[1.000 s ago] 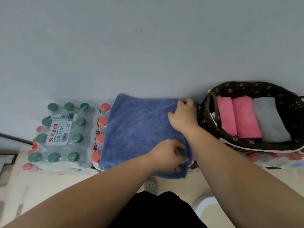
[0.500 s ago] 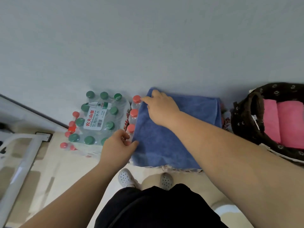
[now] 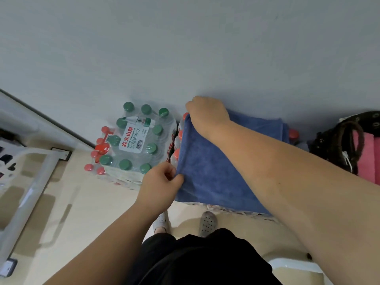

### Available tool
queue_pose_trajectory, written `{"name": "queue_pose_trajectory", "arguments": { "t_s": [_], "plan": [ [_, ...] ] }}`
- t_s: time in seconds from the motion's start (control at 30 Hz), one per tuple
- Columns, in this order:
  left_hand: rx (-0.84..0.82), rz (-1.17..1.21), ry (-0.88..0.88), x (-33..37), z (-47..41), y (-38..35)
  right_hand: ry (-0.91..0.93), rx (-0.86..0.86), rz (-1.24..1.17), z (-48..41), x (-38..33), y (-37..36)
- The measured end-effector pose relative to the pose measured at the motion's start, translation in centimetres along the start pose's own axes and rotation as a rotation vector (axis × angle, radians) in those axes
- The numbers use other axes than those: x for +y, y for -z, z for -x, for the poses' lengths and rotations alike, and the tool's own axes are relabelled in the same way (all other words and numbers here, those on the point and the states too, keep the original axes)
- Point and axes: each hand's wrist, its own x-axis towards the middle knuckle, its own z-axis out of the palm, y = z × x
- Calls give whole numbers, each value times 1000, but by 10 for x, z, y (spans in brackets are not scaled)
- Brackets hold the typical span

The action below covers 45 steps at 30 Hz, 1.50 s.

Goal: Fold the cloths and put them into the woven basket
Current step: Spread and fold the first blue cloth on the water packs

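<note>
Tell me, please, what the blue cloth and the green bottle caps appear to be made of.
The blue cloth looks like soft terry or microfibre, matte, with a fuzzy nap. The green caps seem to be moulded plastic, smooth with a faint sheen.

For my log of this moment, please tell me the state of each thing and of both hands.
Blue cloth: spread on red-capped bottles, its left corners held.
Left hand: pinches the near left corner.
Right hand: grips the far left corner.
Woven basket: holds a folded pink cloth.
Green-capped bottle pack: wrapped, caps on.
</note>
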Motion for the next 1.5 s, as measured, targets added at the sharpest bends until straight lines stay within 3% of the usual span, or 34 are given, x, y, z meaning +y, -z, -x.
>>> {"name": "queue_pose_trajectory", "arguments": {
  "t_s": [0.27,0.83,1.0,1.13,1.27,1.43,1.5],
  "plan": [
    [-109,316,201,-19,-11,30,-70,31,-65,-20,-29,-2],
    [63,-60,55,-108,-74,137,-73,13,-139,-105,-160,-28],
    [63,-152,-44,-122,-82,159,-44,-136,-230,-108,-182,-45],
    [68,-202,-98,-127,-86,167,-101,-122,-346,-89,-178,-39],
    [50,-160,-252,-104,-86,159,-232,23,-379,-57,-151,-32],
    [-110,-154,-434,-61,-81,117,-492,246,-363,-5,-81,-30],
    [-187,-172,-480,-47,-77,96,-622,222,-359,19,-48,-30]
  ]
}}
